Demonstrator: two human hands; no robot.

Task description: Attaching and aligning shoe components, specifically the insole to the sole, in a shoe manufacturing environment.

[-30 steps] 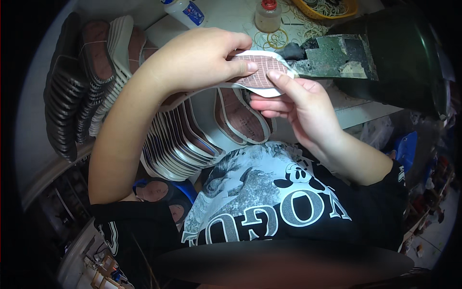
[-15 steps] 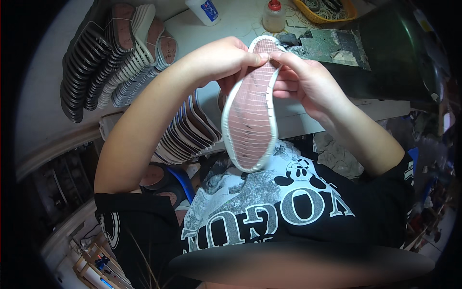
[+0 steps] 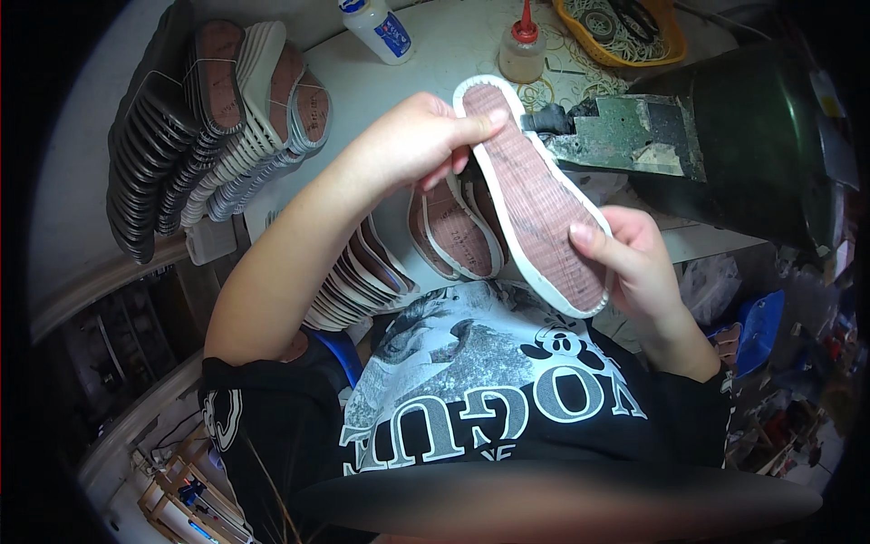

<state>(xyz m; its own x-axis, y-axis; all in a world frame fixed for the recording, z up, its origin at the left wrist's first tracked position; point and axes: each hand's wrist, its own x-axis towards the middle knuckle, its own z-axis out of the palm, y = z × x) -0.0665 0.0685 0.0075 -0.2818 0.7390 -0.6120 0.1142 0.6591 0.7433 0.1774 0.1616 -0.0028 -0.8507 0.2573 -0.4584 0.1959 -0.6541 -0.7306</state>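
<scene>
Stack of dark grey, ridged, shoe-shaped soles [image 3: 149, 163] stands at the far left, banded with thin cord. Right of it stands a stack of white-edged, pink-faced soles [image 3: 258, 100], on or against the pale, flat tabletop [image 3: 337, 86]. Next comes a leaning row of thin, white-rimmed insoles [image 3: 362, 286], located below the left forearm. A white plastic bottle with a blue label [image 3: 379, 32] stands at the rear.

The left hand [image 3: 435, 136] grips the upper end of a long, pink-faced insole with a white rim [image 3: 535, 186]: thumb on the pink face, fingers curled at and behind the edge. The insole is raised between both hands, above two loose pink-faced insoles [image 3: 462, 236]. Its long axis slopes from upper left to lower right; the left hand is nearer the upper end, the right hand nearer the lower end. A green, worn metal machine arm [image 3: 625, 136] points leftward, its black tip just beside the insole's upper right edge; contact cannot be determined.

The right hand [image 3: 639, 254] grips the lower right edge, thumb across the face, fingers behind and partly hidden. Pose: left forearm rises diagonally rightward, wrist bent; right forearm rises leftward from the lower right, elbow bent
</scene>
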